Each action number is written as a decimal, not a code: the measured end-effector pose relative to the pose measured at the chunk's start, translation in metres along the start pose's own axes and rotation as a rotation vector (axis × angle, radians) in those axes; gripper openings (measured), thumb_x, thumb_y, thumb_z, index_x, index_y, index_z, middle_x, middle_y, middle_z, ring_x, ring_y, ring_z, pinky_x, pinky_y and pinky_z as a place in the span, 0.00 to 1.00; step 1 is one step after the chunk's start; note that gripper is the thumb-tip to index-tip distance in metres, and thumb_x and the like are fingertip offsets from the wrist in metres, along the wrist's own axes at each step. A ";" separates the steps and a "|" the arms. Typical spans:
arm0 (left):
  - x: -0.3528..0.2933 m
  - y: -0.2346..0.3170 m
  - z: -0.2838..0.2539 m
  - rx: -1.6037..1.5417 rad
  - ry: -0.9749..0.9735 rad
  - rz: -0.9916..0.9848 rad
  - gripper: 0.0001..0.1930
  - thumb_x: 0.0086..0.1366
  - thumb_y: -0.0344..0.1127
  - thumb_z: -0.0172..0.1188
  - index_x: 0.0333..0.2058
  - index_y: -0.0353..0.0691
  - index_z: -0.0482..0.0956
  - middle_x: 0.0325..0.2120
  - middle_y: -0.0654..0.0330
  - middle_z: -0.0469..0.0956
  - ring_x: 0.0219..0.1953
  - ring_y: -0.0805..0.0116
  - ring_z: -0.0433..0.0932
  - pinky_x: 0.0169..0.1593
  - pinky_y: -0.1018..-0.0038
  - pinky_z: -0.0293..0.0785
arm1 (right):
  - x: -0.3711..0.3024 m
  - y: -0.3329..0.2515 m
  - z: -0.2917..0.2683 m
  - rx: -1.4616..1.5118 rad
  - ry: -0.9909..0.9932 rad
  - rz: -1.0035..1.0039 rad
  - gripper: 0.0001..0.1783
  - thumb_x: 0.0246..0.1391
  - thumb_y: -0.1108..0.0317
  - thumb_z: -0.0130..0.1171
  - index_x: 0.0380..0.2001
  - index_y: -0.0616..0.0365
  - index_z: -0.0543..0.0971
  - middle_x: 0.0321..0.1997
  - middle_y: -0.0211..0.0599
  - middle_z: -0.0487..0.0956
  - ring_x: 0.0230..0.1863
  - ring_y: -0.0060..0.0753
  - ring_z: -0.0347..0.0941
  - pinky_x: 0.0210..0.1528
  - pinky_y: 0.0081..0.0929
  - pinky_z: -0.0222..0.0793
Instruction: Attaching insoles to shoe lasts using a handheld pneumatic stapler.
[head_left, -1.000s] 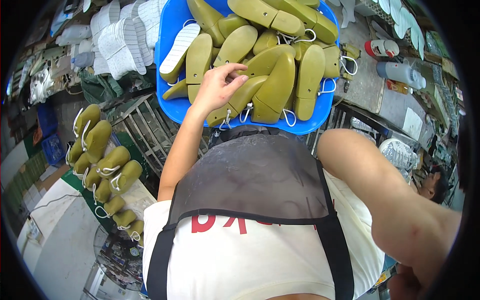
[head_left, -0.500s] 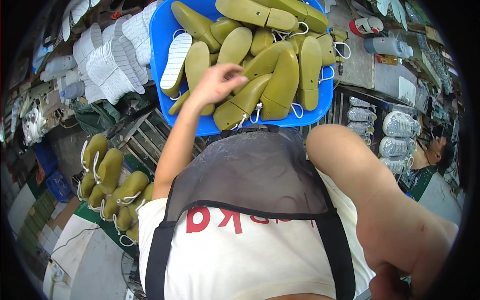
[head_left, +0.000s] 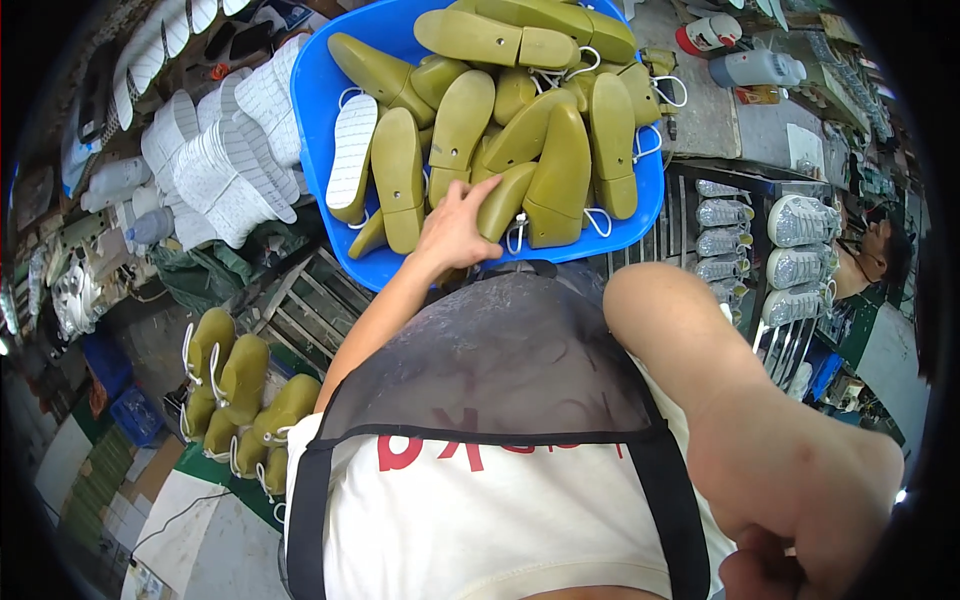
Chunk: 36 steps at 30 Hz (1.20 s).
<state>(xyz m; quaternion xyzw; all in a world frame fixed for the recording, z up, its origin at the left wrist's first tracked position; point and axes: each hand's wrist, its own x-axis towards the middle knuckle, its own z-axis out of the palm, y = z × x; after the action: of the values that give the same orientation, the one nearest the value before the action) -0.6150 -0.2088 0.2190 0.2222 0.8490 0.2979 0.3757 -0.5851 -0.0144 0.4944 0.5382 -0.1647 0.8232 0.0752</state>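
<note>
Head view, left hand (head_left: 458,228) fingers spread on an olive shoe last (head_left: 503,203) at near edge of blue tub (head_left: 312,120), upper centre of frame, right hand (head_left: 800,520) lower right, curled loosely, holding nothing visible, white soles (head_left: 235,165) upper left, more lasts (head_left: 240,390) centre left.

A blue tub (head_left: 310,120) carries a heap of olive shoe lasts (head_left: 560,170) and one white sole (head_left: 352,150). To its right, a grey surface (head_left: 700,110) bears a white bottle (head_left: 755,68).
</note>
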 end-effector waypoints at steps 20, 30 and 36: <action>0.103 0.083 -0.041 -0.530 0.388 0.186 0.23 0.59 0.44 0.61 0.46 0.31 0.76 0.39 0.49 0.79 0.41 0.62 0.78 0.46 0.70 0.73 | -0.011 -0.093 -0.022 -0.066 -0.059 -0.035 0.09 0.39 0.85 0.58 0.12 0.62 0.77 0.15 0.37 0.76 0.19 0.32 0.74 0.30 0.22 0.72; 0.148 0.122 -0.016 -0.215 0.397 0.094 0.12 0.55 0.39 0.62 0.30 0.35 0.76 0.28 0.56 0.79 0.33 0.59 0.78 0.40 0.65 0.73 | -0.138 -0.145 -0.146 -0.939 0.548 0.337 0.03 0.50 0.75 0.58 0.25 0.62 0.76 0.23 0.30 0.71 0.27 0.27 0.66 0.35 0.38 0.68; 0.122 0.112 0.009 0.494 0.508 0.199 0.06 0.44 0.30 0.59 0.25 0.41 0.80 0.29 0.56 0.77 0.40 0.56 0.72 0.45 0.66 0.70 | -0.310 -0.078 -0.140 -1.759 0.459 1.306 0.48 0.37 0.65 0.70 0.63 0.54 0.59 0.63 0.53 0.58 0.58 0.51 0.65 0.51 0.40 0.70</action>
<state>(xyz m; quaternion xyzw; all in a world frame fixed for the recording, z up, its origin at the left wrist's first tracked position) -0.6668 -0.0509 0.2280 0.3069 0.9356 0.1647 0.0573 -0.5554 0.1244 0.1753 -0.0567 -0.9225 0.3815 0.0118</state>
